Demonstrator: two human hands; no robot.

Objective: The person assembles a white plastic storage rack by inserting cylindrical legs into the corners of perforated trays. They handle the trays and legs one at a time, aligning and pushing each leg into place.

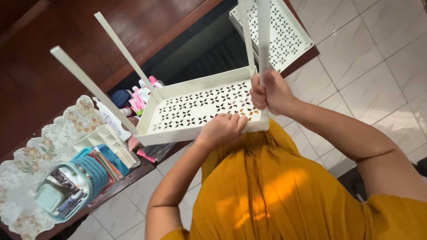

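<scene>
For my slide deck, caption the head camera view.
Left hand steadies a cream perforated tray while right hand grips a post.

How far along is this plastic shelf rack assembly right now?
Partly done. Three cream poles, such as this one, already stand in the corners of the perforated tray. In hand: the right hand grips a fourth pole at the near corner while the left hand steadies the tray's edge. Left: a second tray lies unattached on the wooden table.

Left hand (222, 129) steadies white tray (195, 109); right hand (271, 93) grips pole (263, 35).
</scene>
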